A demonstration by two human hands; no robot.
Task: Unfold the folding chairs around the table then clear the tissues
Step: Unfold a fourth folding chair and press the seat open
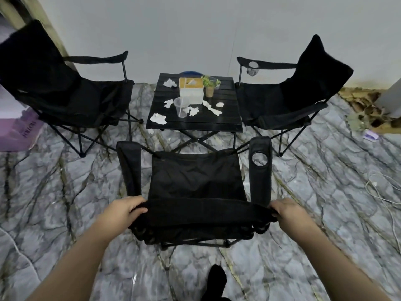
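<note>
Chair in left grip, right grip

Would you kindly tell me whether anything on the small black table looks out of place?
Yes: crumpled tissues lie scattered across the table, around the tissue box and the clear plastic cup. The cup stands upright, and nothing looks spilled.

Purple box: dark capital lettering is printed sideways on the face turned to the camera, at the left edge of the frame.
Lettering read: it seems to begin "FOLLOW"; the remaining letters are too blurred to be read.
Small purple-and-white packet: lying on the floor at the right; any print is too small to be read.
</note>
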